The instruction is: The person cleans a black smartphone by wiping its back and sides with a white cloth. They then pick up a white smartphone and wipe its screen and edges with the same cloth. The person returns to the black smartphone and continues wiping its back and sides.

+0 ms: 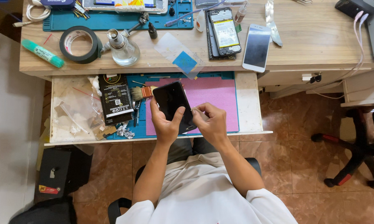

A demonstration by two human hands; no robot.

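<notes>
My left hand (pixel 165 124) holds a black smartphone (pixel 172 101), thumb lying across its dark screen, over the pull-out drawer. My right hand (pixel 210 122) pinches at the phone's lower right edge with its fingertips; whether something small sits between the fingers is too small to tell. Under both hands lies a pink work mat (pixel 220 95) on a blue mat (pixel 137 128).
In the drawer are a small brush (pixel 142 92), a black packet (pixel 115 99) and clear plastic bags (pixel 75 110). On the wooden desk (pixel 311 37) lie a white phone (pixel 256 47), an opened phone (pixel 224 31), a tape roll (pixel 80 43), a glass burner (pixel 122 49), a green marker (pixel 42 53).
</notes>
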